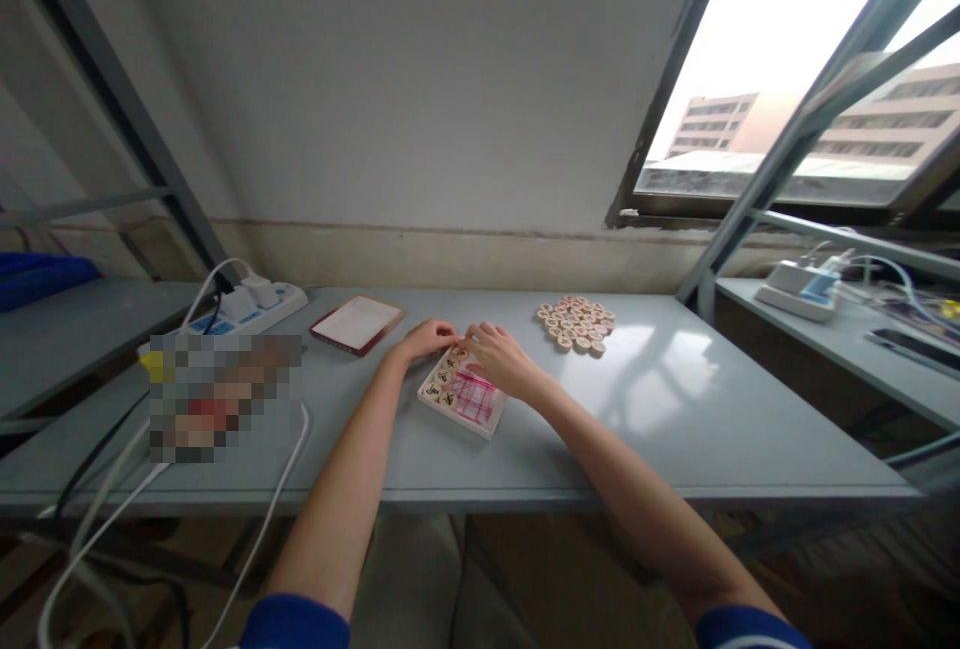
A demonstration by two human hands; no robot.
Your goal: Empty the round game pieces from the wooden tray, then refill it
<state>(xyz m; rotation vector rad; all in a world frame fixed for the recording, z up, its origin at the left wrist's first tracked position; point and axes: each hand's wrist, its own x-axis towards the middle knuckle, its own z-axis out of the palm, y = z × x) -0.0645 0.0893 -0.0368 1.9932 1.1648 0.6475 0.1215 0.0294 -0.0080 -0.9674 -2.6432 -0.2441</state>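
Lying on the desk (645, 449), head view: shallow box (474, 401), round pieces (436, 392) along its left side. Left hand (427, 340) and right hand (501, 359) close together at its far edge, fingers curled; cannot tell whether either grips a piece. Loose discs (576, 323) clustered right; white-topped panel (360, 322) left.

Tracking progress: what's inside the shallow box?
The box holds round, character-marked pieces along its left; red scribbles beside them. The right hand covers part of its far end.
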